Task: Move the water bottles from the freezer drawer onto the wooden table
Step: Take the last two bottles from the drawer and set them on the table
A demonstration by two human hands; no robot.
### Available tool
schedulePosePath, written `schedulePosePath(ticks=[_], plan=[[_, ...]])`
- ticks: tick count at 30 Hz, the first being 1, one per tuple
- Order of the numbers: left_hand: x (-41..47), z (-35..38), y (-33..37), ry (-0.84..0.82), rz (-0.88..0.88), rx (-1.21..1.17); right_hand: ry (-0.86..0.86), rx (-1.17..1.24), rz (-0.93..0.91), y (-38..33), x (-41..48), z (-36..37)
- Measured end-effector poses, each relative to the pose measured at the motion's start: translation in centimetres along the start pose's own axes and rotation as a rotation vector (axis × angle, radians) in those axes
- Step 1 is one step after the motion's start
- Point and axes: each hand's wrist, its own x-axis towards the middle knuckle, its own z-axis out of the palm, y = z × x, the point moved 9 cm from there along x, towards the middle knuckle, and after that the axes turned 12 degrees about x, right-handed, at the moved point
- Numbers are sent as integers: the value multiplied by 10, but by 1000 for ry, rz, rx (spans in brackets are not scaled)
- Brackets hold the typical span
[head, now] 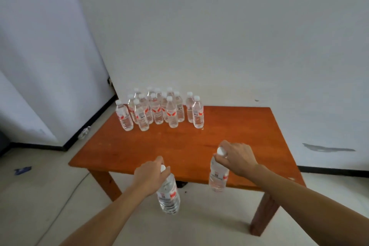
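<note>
Reaching forward, each hand's grip pinches a bottle's neck: left hand (148, 177) left bottle (168, 195), right hand (237, 158) right bottle (218, 175).

A white wall (219, 26) fills the view far beyond the hands. A grey smear (327, 148) marks it low down, out past the right hand, and a small dark speck (256, 100) sits higher, above and ahead of that hand. A black skirting (335, 170) runs along the wall's foot to the right of the right hand. A second wall (46, 56) stands far to the left of the left hand, meeting the first at a corner, with its own dark skirting (93, 120). The pale floor (40, 185) spreads below both hands. On it, well left of the left hand, lies a blue scrap (23, 170), and a thin cable (75, 187) curves across the floor nearer that hand.
</note>
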Motion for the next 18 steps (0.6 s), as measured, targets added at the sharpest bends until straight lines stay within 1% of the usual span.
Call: schedulePosePath(ticks=[5,11,15,18], plan=[[81,-8,-47,24,-79,-5,5,47,-79,-17,117,18],[172,-10,-100,71,-117,-14,2,43,-105,-30,222,44],[246,8,-126,67,-50,0,-13,38,-60,-25,282,73],[301,23,-141,47,15,-42,-14,60,-7,-19,326,96]])
